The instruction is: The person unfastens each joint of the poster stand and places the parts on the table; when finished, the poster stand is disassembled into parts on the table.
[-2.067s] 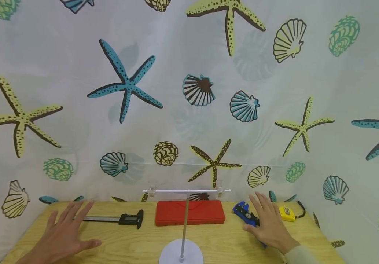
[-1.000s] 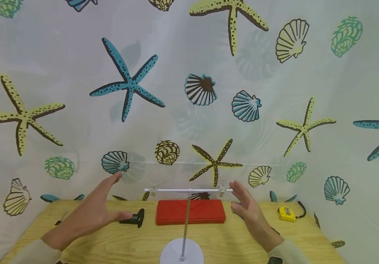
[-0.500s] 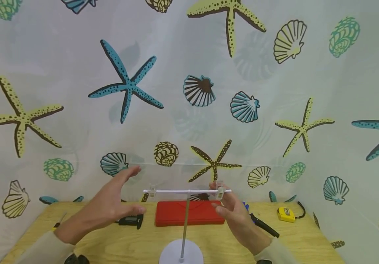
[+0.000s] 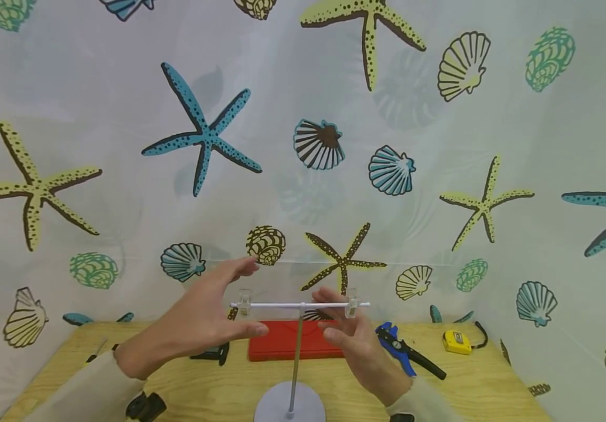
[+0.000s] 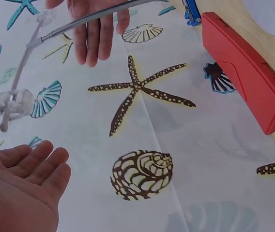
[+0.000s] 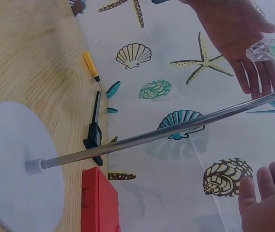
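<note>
Left hand [image 4: 192, 322] and right hand [image 4: 364, 347], fingers [image 5: 53, 169] loose and holding nothing, flank a slim metal-stemmed stand [image 4: 298, 347] with clear clips [image 4: 352, 303], its round white base [image 4: 275, 403] on the grainy wooden bench [image 4: 218, 390].

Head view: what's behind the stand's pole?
Behind the pole, a red case lies on the table, with patterned cloth beyond. Hidden there: a thin strip behind the pole, part of the case's left end behind the left hand, and its right end behind the right hand.
</note>
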Demonstrator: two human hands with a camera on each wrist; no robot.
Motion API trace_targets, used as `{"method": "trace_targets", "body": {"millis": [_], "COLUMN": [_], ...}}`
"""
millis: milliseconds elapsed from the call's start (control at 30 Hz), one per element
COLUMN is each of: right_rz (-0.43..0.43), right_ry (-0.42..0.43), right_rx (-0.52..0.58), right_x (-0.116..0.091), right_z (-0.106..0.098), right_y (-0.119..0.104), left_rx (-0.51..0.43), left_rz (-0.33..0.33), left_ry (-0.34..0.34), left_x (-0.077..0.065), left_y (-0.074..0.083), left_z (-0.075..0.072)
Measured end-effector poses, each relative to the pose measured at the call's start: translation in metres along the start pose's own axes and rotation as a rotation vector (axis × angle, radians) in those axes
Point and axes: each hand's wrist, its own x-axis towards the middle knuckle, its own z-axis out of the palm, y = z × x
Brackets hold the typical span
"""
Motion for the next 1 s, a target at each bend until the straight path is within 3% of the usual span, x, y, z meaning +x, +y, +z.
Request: {"method": "trace_targets", "body": {"millis": [233,467,1000], "right_rz": [0.046,0.086,0.015], "right_ry": [0.026,0.111,0.11], "right_rx": [-0.014,-0.057,0.039], "right_x": [0.002,0.006,0.011], "right_z": [0.012,0.022,0.034], "right_y": [-0.001,0.001,0.005], "left_rx": [-0.014,0.023,0.05], "left_rz": [-0.009,0.088,0.214], "left_ry": [-0.019,-0.001,-0.011], "left_x": [0.011,0.019,0.026], "left_y": [0.017,0.025,0.035], "left_z": [-0.001,-0.002,0.002]}}
